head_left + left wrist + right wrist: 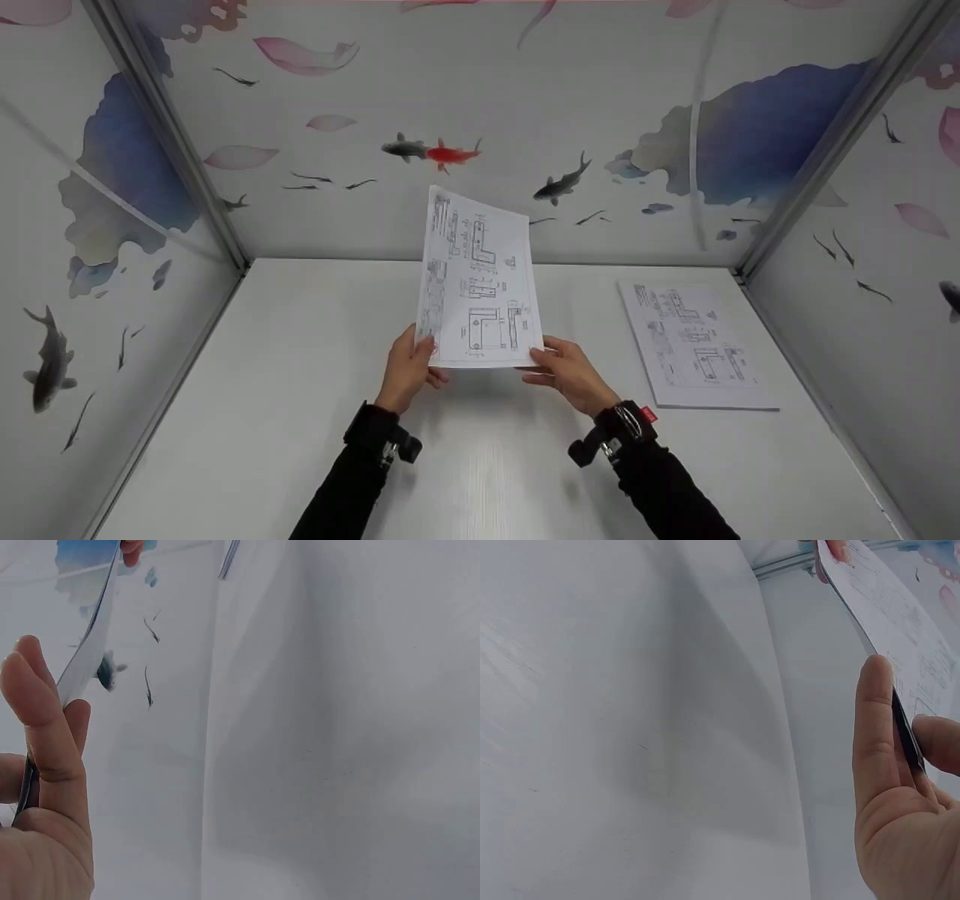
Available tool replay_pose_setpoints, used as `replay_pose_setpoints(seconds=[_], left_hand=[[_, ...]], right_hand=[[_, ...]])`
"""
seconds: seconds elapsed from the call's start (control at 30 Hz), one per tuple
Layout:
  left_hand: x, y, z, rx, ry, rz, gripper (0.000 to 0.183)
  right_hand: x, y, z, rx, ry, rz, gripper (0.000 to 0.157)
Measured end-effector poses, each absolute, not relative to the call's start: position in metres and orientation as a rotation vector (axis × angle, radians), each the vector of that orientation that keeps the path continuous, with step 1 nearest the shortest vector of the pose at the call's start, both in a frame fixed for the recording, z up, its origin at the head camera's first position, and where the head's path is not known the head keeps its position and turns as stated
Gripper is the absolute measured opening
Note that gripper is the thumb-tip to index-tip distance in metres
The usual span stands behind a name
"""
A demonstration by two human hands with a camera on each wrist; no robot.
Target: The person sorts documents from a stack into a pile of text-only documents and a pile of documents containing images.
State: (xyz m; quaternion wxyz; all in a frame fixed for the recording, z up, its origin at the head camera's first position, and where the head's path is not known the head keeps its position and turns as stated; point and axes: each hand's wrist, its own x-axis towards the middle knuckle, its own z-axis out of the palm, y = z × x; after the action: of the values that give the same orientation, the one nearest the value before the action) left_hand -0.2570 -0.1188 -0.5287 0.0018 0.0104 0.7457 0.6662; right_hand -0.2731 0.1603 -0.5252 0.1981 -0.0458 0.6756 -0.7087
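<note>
Left hand (pixel 405 369) and right hand (pixel 576 373) pinch a printed drawing (pixel 484 281) by its lower corners (a paper stack (pixel 697 349) lies on the table (pixel 315 337)).

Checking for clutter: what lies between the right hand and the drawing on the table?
The head view shows only bare tabletop between right hand and that drawing.

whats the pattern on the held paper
Dark technical line drawings on white paper, clearest in the head view.
</note>
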Motion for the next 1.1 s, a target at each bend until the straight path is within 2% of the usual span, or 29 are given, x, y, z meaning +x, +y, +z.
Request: replay_pose_setpoints(seconds=[0.63,0.87,1.1], left_hand=[[-0.258,-0.145,-0.535,-0.211,2.396,2.016,0.033],[-0.26,-0.165,-0.536,-0.302,2.347,2.034,0.032],[-0.26,-0.18,-0.539,-0.332,2.346,2.047,0.03]], right_hand=[[-0.269,0.16,-0.529,-0.153,1.899,-1.877,0.042],[-0.268,0.163,-0.531,-0.181,1.895,-1.836,0.049],[-0.265,0.16,-0.532,-0.213,1.85,-1.835,0.045]])
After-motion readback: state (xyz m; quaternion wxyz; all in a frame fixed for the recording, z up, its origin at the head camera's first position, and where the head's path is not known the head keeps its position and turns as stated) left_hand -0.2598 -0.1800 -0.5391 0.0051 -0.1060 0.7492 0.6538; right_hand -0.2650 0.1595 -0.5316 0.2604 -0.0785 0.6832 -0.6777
